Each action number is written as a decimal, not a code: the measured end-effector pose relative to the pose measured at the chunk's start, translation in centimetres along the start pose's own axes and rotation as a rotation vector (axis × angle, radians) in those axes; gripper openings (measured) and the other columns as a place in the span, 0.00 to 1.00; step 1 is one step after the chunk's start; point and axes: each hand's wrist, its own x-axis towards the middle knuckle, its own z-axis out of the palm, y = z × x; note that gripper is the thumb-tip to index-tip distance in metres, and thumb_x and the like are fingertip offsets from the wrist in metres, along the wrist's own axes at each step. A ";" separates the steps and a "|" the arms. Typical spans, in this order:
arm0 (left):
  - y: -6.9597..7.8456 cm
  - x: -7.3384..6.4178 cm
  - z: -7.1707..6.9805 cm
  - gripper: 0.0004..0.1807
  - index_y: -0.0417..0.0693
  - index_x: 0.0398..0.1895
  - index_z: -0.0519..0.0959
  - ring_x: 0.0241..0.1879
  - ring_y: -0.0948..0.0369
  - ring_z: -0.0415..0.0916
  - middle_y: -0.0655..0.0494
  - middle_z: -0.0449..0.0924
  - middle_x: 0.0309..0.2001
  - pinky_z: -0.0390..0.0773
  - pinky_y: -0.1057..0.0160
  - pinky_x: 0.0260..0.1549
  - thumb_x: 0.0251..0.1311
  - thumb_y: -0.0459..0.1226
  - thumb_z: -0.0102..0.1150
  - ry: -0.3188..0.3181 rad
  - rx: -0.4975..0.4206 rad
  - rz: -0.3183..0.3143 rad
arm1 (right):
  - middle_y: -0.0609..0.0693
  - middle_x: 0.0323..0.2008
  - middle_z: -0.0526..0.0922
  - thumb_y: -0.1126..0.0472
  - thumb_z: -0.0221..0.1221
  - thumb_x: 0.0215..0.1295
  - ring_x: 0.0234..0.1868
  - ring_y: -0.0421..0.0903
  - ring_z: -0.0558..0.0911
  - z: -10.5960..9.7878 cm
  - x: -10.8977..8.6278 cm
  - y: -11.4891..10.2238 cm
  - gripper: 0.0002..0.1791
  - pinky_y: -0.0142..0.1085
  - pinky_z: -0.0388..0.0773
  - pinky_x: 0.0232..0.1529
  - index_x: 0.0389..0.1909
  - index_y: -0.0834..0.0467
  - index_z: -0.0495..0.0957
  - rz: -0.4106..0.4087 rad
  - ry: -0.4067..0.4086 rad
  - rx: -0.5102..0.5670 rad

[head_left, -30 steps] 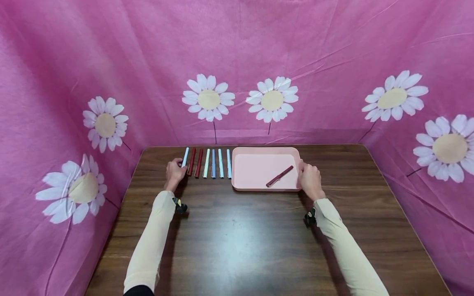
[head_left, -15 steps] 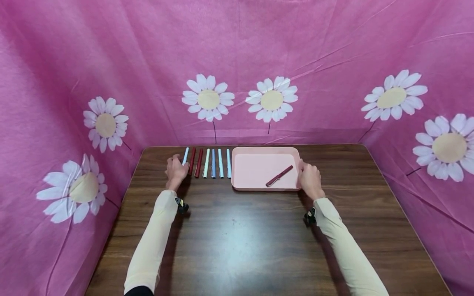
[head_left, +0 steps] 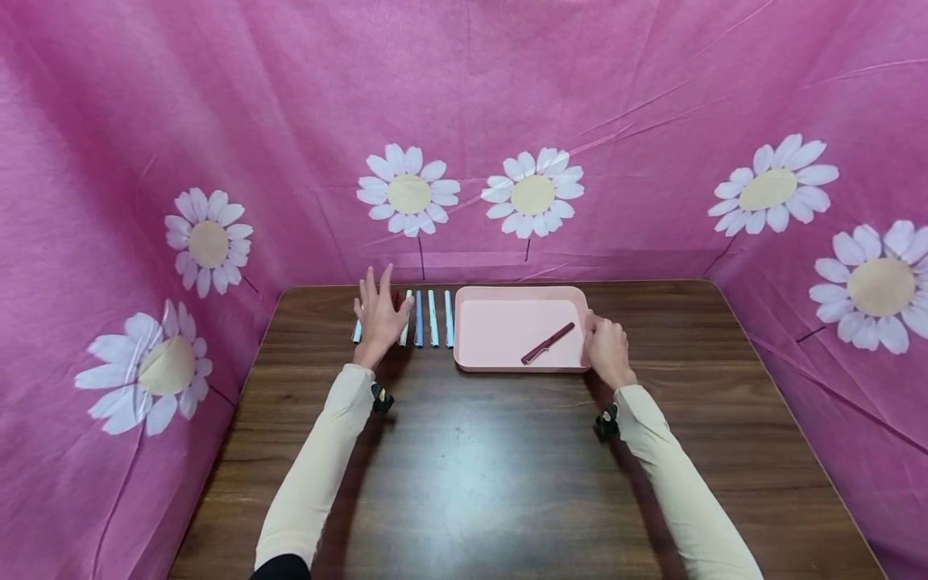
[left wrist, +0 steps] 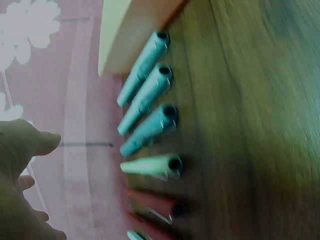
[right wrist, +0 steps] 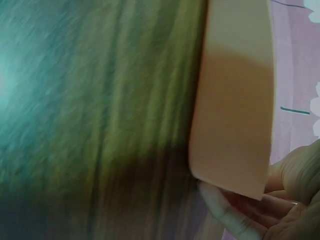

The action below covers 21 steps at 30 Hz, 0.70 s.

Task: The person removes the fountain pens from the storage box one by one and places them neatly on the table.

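Observation:
Fingers spread, my left hand point(head_left: 380, 318) hovers over the left part of a row of capped pens and holds nothing. Beneath it, mostly hidden in the head view, lie two dark red pens point(left wrist: 156, 202) and a light blue pen point(head_left: 357, 332) at the row's left end. A pale green pen point(left wrist: 152, 166), a blue pen point(head_left: 419, 322) and two light blue pens point(head_left: 432, 321) continue the row to the right. My right hand point(head_left: 607, 352) grips the right end of a pink tray point(head_left: 489, 326). In the tray, one dark red pen point(head_left: 548, 343) lies slantwise.
The brown wooden table point(head_left: 457, 459) has its far edge just behind the pens and tray. A pink curtain point(head_left: 464, 97) printed with white daisies surrounds the back and sides.
My left hand has let go of the leftmost light blue pen, lifted and moved right across the row, its fingers spreading. My right hand stays at the tray.

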 end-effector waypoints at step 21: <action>8.2 -2.0 4.7 0.27 0.49 0.72 0.75 0.64 0.41 0.75 0.39 0.75 0.67 0.73 0.40 0.62 0.70 0.35 0.63 0.009 -0.020 0.357 | 0.79 0.46 0.83 0.73 0.54 0.70 0.24 0.44 0.84 -3.6 1.6 1.1 0.29 0.38 0.85 0.22 0.72 0.73 0.66 0.191 -0.411 0.434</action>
